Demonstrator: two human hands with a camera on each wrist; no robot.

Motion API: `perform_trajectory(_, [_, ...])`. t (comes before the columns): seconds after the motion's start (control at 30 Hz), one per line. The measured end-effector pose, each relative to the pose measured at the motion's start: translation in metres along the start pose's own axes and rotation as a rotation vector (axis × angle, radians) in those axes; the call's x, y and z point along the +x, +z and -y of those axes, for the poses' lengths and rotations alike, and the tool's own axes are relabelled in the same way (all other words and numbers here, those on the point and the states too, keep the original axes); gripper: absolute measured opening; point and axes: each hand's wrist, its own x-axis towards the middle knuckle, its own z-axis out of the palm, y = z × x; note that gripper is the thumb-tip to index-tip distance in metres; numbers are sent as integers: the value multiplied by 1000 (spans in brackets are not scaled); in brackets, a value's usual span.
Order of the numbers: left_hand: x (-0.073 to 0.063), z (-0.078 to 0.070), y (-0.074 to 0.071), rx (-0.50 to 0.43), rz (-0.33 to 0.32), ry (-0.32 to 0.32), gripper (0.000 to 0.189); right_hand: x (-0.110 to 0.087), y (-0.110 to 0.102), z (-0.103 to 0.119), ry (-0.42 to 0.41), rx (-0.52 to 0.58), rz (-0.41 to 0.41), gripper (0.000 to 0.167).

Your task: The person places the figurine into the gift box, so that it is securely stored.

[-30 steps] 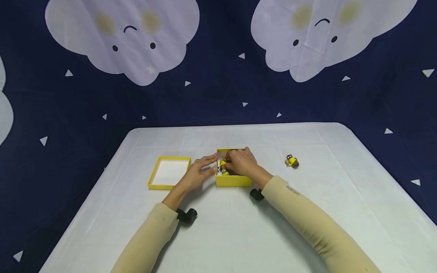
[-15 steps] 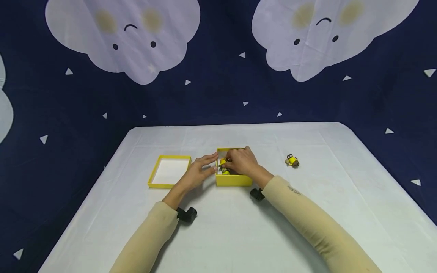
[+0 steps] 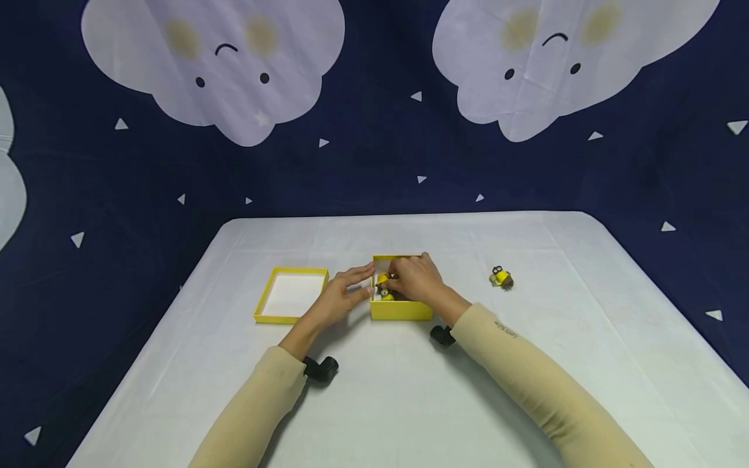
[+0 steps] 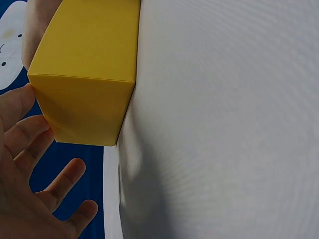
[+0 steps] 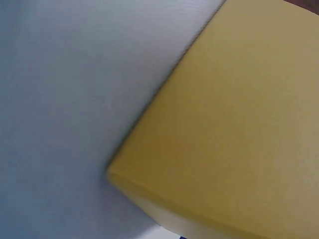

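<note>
An uncovered yellow box (image 3: pixel 400 311) stands on the white-covered table, with small yellow toy figures inside. My right hand (image 3: pixel 417 276) reaches over its rim, thumb and index finger at a toy figure (image 3: pixel 383 278) near the left wall; its other fingertips are hidden inside. Just in front of that lies a second goggled figure (image 3: pixel 387 295). With spread, fairly straight fingers, my left hand (image 3: pixel 342 294) touches the box's left side. The left wrist view has these fingertips along the yellow box's (image 4: pixel 84 107) edge. Only the plain box wall (image 5: pixel 224 114) and table show in the right wrist view.
The yellow-rimmed lid (image 3: pixel 292 296) lies left of the box, white inside up, partly behind my left hand. Another yellow and brown toy figure (image 3: pixel 502 278) lies apart on the right. A dark blue cloth (image 3: pixel 374 175) with clouds hangs behind the table.
The front figure in the box has turned slightly under my right hand's fingers. Both hands, the box, the lid and the figure on the right keep their places.
</note>
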Motion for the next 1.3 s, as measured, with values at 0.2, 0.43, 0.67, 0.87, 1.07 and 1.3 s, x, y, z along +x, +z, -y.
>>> perform_trajectory(0.2, [0, 1, 1, -5, 3, -4, 48, -1, 1, -1, 6, 12, -10, 31])
perform_trajectory(0.43, [0, 0, 0, -6, 1, -16, 49, 1, 1, 0, -3, 24, -14, 29])
perform_trajectory(0.67, [1, 1, 1, -9, 8, -15, 49, -1, 0, 0, 15, 29, -28, 30])
perform_trajectory(0.87, [0, 1, 2, -4, 1, -19, 49, -3, 0, -1, 26, 60, -29, 34])
perform_trajectory(1.07, [0, 1, 2, -5, -3, -9, 48, -7, -11, -5, 29, 129, -55, 37])
perform_trajectory(1.3, [0, 0, 2, -4, -8, -5, 48, -17, -28, -11, 50, 231, -66, 39])
